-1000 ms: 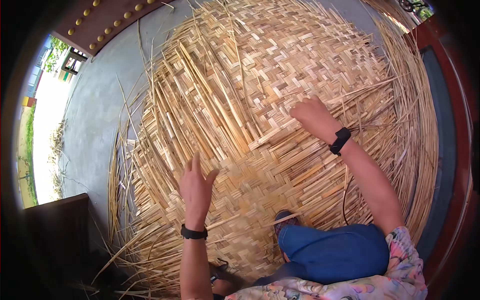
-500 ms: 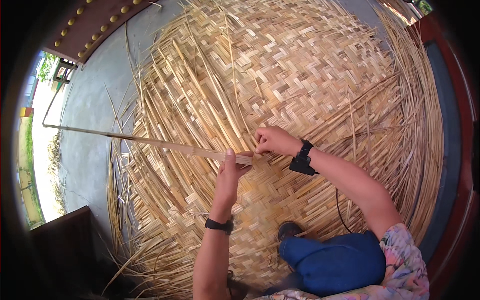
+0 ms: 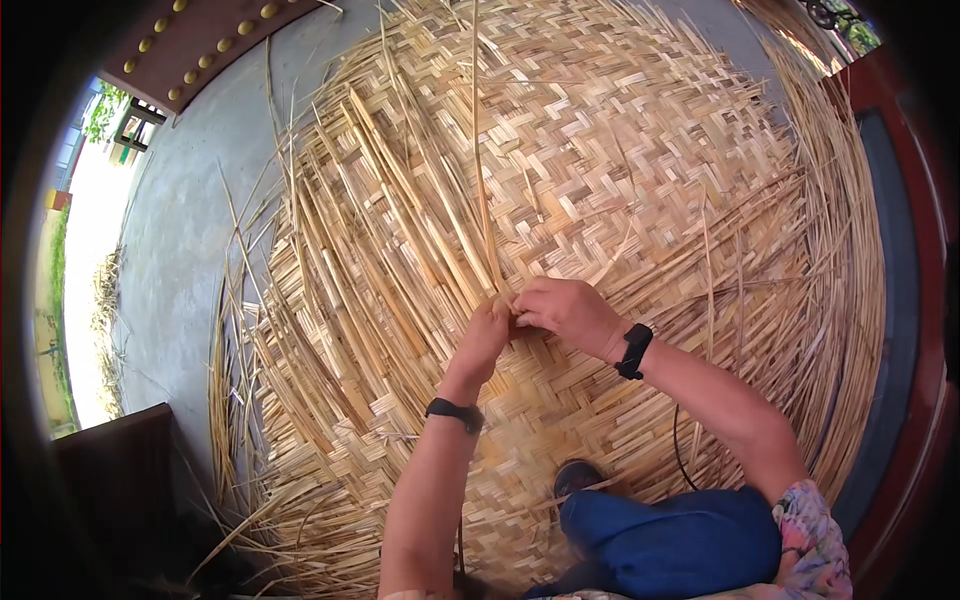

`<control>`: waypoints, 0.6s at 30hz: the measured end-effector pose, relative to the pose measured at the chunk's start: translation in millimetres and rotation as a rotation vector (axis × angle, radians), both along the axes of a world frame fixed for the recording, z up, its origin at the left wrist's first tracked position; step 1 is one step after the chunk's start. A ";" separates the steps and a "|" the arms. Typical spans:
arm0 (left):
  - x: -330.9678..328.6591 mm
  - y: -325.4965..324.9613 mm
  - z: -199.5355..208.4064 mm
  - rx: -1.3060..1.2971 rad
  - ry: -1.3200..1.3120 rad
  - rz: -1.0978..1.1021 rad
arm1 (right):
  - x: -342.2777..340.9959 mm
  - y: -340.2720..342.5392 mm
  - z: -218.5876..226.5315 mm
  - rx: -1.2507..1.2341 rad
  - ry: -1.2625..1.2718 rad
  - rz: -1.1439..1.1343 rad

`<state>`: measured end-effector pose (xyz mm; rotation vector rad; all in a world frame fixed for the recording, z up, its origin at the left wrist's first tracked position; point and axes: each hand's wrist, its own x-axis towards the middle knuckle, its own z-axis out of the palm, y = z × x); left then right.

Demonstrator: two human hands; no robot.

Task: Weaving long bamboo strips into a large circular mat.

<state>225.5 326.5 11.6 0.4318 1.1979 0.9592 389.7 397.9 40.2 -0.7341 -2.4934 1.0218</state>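
A large herringbone mat (image 3: 580, 150) woven from flat, straw-coloured split-reed strips spreads beneath me. My left hand (image 3: 484, 338) is closed near the middle of the mat, at the near end of a long reed strip (image 3: 480, 150) that runs away from me toward the far edge. Touching it from the right, my right hand (image 3: 568, 312) is closed too, fingertips pinched together at the same spot. The strip's near end is hidden among the fingers. Just beyond my right hand a pale strip tip (image 3: 617, 258) sticks up from the weave.
Loose unwoven reeds (image 3: 345, 230) lie lengthwise over the mat's left half. Long reed ends (image 3: 840, 270) fringe its right side, beside a dark red frame (image 3: 905, 180). A studded red panel (image 3: 215, 40) is at far left, a dark wooden board (image 3: 120, 460) at near left. My shoe (image 3: 577, 477) rests on the mat.
The long strip that stretched left from my left hand no longer lies there; one now runs away from me. My left hand has moved up and right to meet my right hand.
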 end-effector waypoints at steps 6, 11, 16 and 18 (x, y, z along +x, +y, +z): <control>-4.0 7.7 0.8 0.041 0.029 -0.021 | 19.8 37.3 -10.0 0.079 -0.561 -0.115; 1.3 14.1 0.0 -0.017 0.149 0.017 | 24.9 22.2 -29.1 -0.159 -0.262 -0.163; 0.9 19.6 -7.3 -0.026 0.178 0.210 | 13.7 17.5 -31.7 -0.165 -0.153 -0.219; -0.7 21.9 -8.9 -0.033 0.212 0.202 | 7.6 17.5 -30.1 -0.268 -0.221 -0.235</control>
